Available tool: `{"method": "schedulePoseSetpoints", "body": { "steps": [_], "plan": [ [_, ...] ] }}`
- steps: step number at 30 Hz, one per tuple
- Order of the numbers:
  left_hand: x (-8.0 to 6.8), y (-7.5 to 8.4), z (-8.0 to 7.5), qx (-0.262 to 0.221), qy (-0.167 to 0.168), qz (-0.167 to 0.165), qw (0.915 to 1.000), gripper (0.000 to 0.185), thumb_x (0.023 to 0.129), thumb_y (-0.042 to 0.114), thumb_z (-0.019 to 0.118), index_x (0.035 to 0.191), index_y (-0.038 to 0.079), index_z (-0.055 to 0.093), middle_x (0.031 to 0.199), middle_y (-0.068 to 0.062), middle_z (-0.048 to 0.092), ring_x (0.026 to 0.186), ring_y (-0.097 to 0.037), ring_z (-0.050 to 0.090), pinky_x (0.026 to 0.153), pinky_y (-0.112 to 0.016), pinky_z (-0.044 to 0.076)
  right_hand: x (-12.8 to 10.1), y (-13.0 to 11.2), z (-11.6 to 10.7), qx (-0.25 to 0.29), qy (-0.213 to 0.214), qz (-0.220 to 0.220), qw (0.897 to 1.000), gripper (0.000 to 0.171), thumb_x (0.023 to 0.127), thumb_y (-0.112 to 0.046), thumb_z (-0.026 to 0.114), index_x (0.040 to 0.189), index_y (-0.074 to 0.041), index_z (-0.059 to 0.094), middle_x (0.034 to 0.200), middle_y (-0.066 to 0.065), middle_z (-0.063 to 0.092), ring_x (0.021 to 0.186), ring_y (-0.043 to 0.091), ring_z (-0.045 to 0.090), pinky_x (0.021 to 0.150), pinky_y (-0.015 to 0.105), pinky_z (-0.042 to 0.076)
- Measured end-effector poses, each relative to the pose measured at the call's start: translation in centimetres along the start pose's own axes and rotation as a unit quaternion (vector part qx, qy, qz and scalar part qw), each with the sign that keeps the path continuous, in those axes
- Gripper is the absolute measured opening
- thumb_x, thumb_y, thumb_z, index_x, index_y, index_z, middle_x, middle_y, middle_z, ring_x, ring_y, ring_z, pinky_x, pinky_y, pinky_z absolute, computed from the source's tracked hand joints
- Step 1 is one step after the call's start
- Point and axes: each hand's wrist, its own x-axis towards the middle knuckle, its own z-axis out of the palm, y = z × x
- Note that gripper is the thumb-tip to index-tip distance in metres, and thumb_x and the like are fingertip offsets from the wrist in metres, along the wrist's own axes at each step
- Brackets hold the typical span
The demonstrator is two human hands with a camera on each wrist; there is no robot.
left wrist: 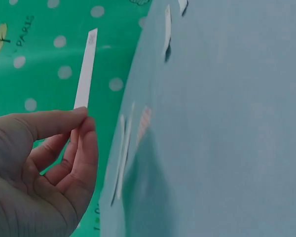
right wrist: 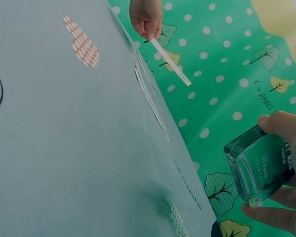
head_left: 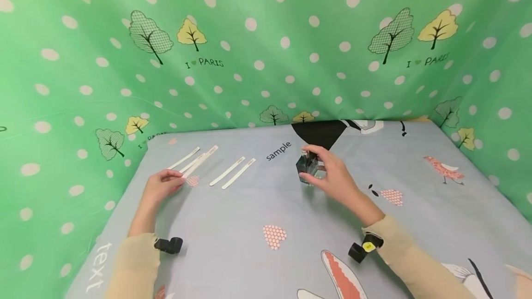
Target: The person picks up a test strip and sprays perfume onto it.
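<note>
My left hand [head_left: 163,183] pinches the lower end of a white paper perfume test strip [left wrist: 86,69] between thumb and fingers. The strip is raised off the table and slants up to the right, with small print at its far tip. In my right hand [head_left: 332,174] is a dark green glass perfume bottle [head_left: 306,166], gripped with the fingers at its top and the thumb lower down. White lettering shows on the bottle's glass [right wrist: 259,165] in the right wrist view. Other white strips [head_left: 184,158] lie under and beside the held one. Two more strips [head_left: 238,174] lie side by side to the right.
A grey-blue printed cloth [head_left: 232,234] covers the table. Green dotted curtains [head_left: 249,59] hang at the back and along both sides. Each wrist carries a black camera mount [head_left: 169,245]. Part of another person's skin or arm [head_left: 521,280] may show at the lower right edge.
</note>
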Motion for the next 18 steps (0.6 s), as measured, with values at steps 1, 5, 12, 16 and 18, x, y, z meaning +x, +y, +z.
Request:
{"method": "schedulePoseSetpoints", "body": {
  "steps": [1, 5, 12, 16, 18],
  "plan": [
    [0.0, 0.4, 0.2, 0.003, -0.004, 0.004, 1.0, 0.02, 0.09, 0.016, 0.072, 0.102, 0.002, 0.065, 0.073, 0.019, 0.063, 0.07, 0.005, 0.062, 0.07, -0.016, 0.058, 0.1, 0.0, -0.1, 0.0, 0.0, 0.002, 1.0, 0.068, 0.081, -0.014, 0.083, 0.14, -0.022, 0.049, 0.135, 0.013, 0.06, 0.109, 0.032, 0.068, 0.078, 0.036, 0.064],
    [-0.2, 1.4, 0.7, 0.005, -0.01, 0.008, 0.9999, 0.02, 0.09, 0.015, 0.072, 0.102, 0.0, 0.066, 0.073, 0.018, 0.064, 0.07, 0.004, 0.063, 0.071, -0.017, 0.059, 0.2, 0.0, -0.4, 0.005, -0.008, 0.008, 1.0, 0.068, 0.082, -0.014, 0.083, 0.14, -0.021, 0.049, 0.135, 0.013, 0.06, 0.11, 0.033, 0.068, 0.08, 0.035, 0.063],
    [-0.9, 2.3, 1.7, -0.015, -0.027, 0.029, 0.9991, 0.021, 0.09, 0.013, 0.072, 0.102, -0.004, 0.066, 0.072, 0.018, 0.065, 0.069, 0.003, 0.065, 0.07, -0.019, 0.059, 0.2, -0.2, -0.4, 0.012, -0.008, 0.004, 1.0, 0.068, 0.082, -0.013, 0.083, 0.14, -0.021, 0.049, 0.135, 0.011, 0.059, 0.111, 0.032, 0.067, 0.081, 0.034, 0.063],
    [-1.2, 2.7, 2.5, -0.015, -0.035, 0.049, 0.9981, 0.025, 0.09, 0.01, 0.071, 0.104, -0.01, 0.064, 0.072, 0.016, 0.065, 0.068, 0.003, 0.064, 0.069, -0.018, 0.059, 0.4, -0.3, -0.6, 0.01, -0.005, -0.004, 1.0, 0.067, 0.081, -0.012, 0.083, 0.139, -0.02, 0.049, 0.133, 0.011, 0.06, 0.11, 0.032, 0.067, 0.079, 0.034, 0.063],
    [-1.4, 3.0, 3.0, -0.016, -0.04, 0.05, 0.9978, 0.025, 0.09, 0.009, 0.071, 0.104, -0.011, 0.064, 0.072, 0.015, 0.065, 0.068, 0.003, 0.064, 0.069, -0.018, 0.059, 0.5, -0.3, -0.7, 0.008, -0.006, -0.006, 1.0, 0.067, 0.081, -0.012, 0.083, 0.139, -0.02, 0.049, 0.133, 0.011, 0.06, 0.11, 0.032, 0.068, 0.079, 0.034, 0.063]
  ]
}}
